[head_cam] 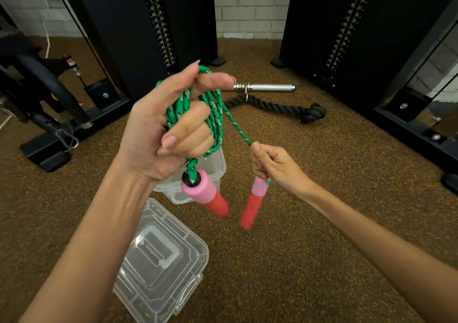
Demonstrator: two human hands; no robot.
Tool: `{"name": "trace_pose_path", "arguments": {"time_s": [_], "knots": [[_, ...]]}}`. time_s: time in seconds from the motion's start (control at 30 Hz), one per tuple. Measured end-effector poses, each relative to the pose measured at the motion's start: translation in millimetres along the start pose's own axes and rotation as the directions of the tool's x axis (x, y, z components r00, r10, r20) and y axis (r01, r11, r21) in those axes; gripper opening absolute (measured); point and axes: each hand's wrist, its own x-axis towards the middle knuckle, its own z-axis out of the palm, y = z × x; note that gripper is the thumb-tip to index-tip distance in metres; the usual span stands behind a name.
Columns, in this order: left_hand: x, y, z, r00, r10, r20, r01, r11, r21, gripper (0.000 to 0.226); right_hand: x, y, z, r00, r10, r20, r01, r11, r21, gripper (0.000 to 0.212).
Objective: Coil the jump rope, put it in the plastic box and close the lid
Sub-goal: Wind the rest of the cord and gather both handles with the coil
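A speckled brown gym floor (309,236) fills most of the frame, seen from above through a head-worn camera. Two tall black weight-stack machines stand at the upper left (138,25) and upper right (347,25), with a pale brick wall (247,5) between them. On the floor between the machines, in the upper centre, lies a thick black rope attachment (277,105) clipped to a short metal bar (265,87).

A clear plastic lid (161,260) lies flat on the floor at lower centre-left. Just above it in the frame sits the open clear plastic box (218,166), partly hidden behind the person's left hand.

Both bare forearms reach in from the bottom corners. The left hand (168,129), at centre-left, is raised, its fingers curled around several loops of the green jump rope (215,114); the index finger points right through the top of the coil. One pink-and-red handle (205,196) hangs below this hand, over the box.

A single strand of rope runs down to the right, into the right hand (275,166), which is closed in a fist around the rope where it meets the top of the second handle (252,206). That handle hangs down, slightly blurred, over the floor just right of the box.
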Motion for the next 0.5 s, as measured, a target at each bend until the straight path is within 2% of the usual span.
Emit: {"name": "trace_pose_path", "arguments": {"time_s": [0.13, 0.23, 0.4, 0.5], "knots": [[0, 3, 1, 0.994, 0.062, -0.085, -0.057, 0.997, 0.057, 0.048, -7, 10, 1, 0.997, 0.07, 0.015, -0.07, 0.997, -0.011, 0.039], [1, 2, 1, 0.974, 0.137, -0.179, -0.111, 0.983, 0.145, 0.047, -12, 7, 4, 0.997, 0.055, 0.061, -0.054, 0.998, -0.02, 0.037], [3, 2, -2, 0.891, 0.302, -0.339, -0.232, 0.945, 0.231, 0.041, -18, 0, 10, 0.993, 0.014, 0.118, -0.012, 1.0, -0.011, 0.033], [3, 1, -6, 0.853, 0.369, -0.369, -0.298, 0.925, 0.236, 0.04, -21, -3, 14, 0.99, 0.007, 0.137, -0.007, 1.0, 0.001, 0.032]]}}
